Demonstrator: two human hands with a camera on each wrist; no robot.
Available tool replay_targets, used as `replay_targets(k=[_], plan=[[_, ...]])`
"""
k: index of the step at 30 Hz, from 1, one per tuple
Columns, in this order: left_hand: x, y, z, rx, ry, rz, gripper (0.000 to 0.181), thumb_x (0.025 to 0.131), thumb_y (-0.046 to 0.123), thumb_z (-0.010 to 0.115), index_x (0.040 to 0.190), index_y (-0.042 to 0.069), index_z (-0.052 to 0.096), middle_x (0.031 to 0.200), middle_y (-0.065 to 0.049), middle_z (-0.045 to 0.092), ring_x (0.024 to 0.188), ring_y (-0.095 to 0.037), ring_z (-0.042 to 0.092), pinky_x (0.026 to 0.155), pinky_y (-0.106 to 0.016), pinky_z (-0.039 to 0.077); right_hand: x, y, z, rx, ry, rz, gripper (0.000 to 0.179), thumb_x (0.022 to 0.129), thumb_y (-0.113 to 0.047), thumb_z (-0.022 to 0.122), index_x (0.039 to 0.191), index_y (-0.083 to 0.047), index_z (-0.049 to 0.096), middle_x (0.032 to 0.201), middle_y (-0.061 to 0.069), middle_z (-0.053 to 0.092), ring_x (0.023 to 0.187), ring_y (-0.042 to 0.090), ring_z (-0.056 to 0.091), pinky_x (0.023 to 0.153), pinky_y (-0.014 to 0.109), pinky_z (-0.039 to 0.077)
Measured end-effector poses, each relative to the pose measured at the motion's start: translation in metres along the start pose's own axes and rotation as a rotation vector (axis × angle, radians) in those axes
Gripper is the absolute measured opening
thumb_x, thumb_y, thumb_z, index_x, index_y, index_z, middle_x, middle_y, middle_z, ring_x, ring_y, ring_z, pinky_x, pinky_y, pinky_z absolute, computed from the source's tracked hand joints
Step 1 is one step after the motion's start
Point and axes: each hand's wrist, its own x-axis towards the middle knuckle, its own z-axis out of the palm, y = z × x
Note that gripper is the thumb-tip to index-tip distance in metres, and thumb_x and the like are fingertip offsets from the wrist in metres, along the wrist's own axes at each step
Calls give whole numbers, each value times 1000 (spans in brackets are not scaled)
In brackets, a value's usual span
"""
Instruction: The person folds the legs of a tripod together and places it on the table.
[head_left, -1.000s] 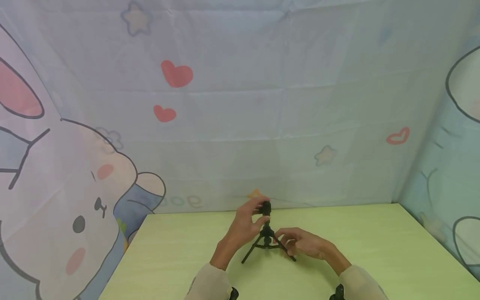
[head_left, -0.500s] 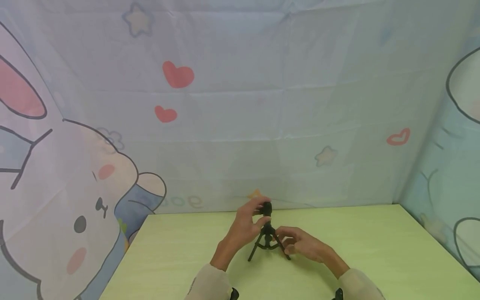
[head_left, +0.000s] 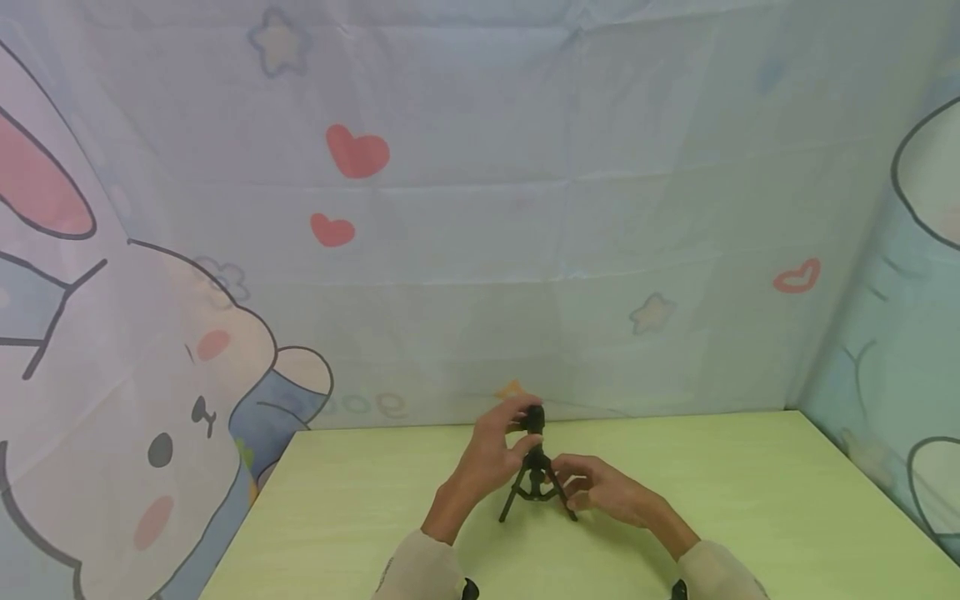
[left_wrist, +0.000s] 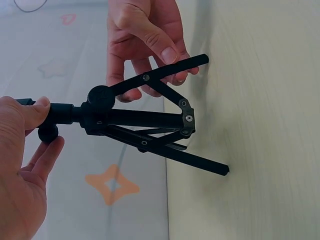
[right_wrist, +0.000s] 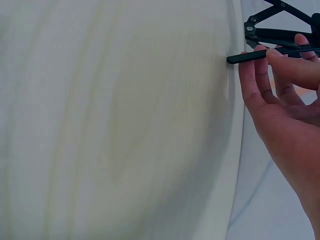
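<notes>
A small black tripod point(left_wrist: 150, 118) is held upright with its legs partly spread. My left hand point(head_left: 489, 450) grips its top section, thumb and fingers curled about the post near a round knob point(left_wrist: 48, 133). Lower down, my right hand point(head_left: 609, 493) pinches one leg point(right_wrist: 250, 56) between thumb and fingers, close to the foot. Hinged braces point(left_wrist: 169, 92) join the legs to the central column. In the left wrist view another leg point(left_wrist: 200, 162) angles away on the opposite side, and a further leg is mostly hidden behind the column.
A pale yellow-green table point(head_left: 360, 517) lies beneath the hands. Behind it hangs a cloth backdrop point(head_left: 480, 317) printed with hearts, stars and a rabbit, meeting the table's far edge just beyond the tripod. Another printed cloth point(head_left: 900, 375) closes off the right side.
The tripod's legs have drawn inward, so their feet stand nearer each other. My right hand has moved slightly left with its leg; the left hand keeps its grip at the top.
</notes>
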Motion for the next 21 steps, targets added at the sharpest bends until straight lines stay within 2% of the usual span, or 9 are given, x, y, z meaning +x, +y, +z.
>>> replay_targets(k=[6,13,21], plan=[[1,-2,0,-8,7,0,51,94,-2,75,141,11,58,132,-10,66,117,-28,65,98,-34,58,1,0,-2,-84,-57,-79,44,87,16,55,130,6,62,126,24,63,113,48,59,90,40,58],[1,-2,0,-25,21,16,52,93,-4,75,140,10,59,131,-12,66,115,-30,66,97,-39,59,-1,0,1,-76,-18,-73,43,89,15,54,131,5,64,125,23,64,106,47,63,85,40,59],[2,-4,0,-36,27,8,50,92,-4,76,139,9,60,129,-13,66,114,-32,66,96,-41,60,1,0,3,-77,3,-106,43,87,17,55,129,10,61,123,25,65,104,49,63,82,39,60]])
